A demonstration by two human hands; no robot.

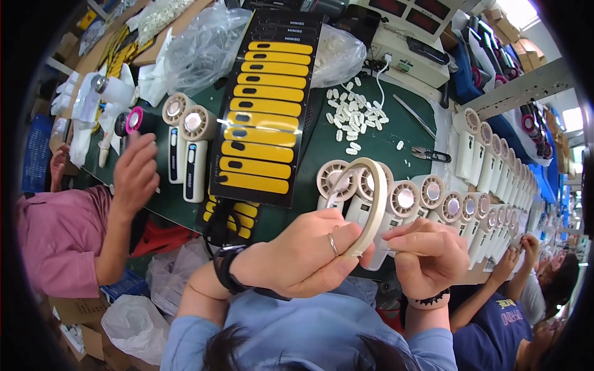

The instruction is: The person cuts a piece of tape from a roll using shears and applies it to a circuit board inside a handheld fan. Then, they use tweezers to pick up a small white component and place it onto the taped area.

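Note:
In my left hand is a narrow cream tape roll, held upright with the fingers closed round its lower edge. My right hand is just to the right of it, thumb and fingers pinched together. A thin, pale strip shows between the two hands, at the right fingertips; it looks like tape from the roll. Behind the roll, white handheld fans with round ribbed heads and shiny centres stand close together, partly hidden by my hands.
A black sheet of yellow stickers lies left of centre, beside two fans. Small white pieces are scattered farther back, near snips and tweezers. More fans line the right. A co-worker's hand reaches in from the left.

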